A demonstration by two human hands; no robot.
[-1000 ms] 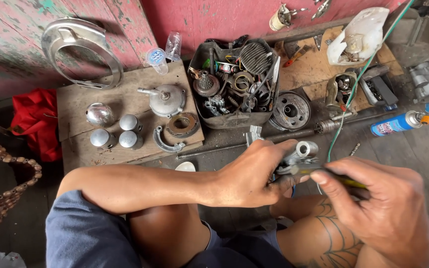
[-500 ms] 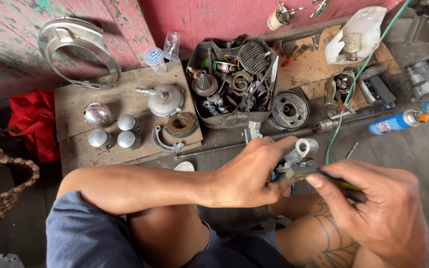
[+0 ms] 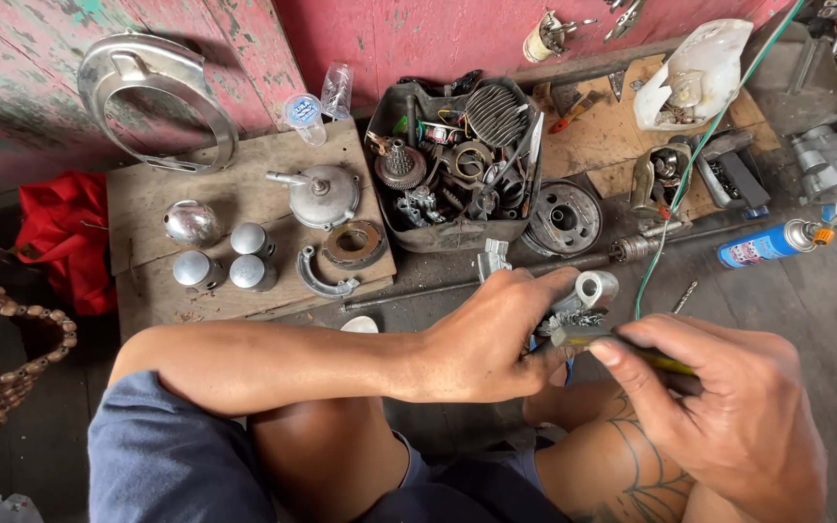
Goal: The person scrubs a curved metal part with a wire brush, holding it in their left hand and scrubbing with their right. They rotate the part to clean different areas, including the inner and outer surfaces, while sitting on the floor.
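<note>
Over the lap, centre frame | left hand point(image 3: 481, 339) is gripping a small metal part point(image 3: 588, 295), grip closed round it | right hand point(image 3: 728, 412) at 4 o'clock is pinching a yellow-handled tool point(image 3: 632, 351) against it | parts box point(image 3: 452, 160) at 12 o'clock

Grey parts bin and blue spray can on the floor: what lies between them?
In the head view, between the grey parts bin and blue spray can lie a round metal drum, a long steel rod and a green wire.
</note>
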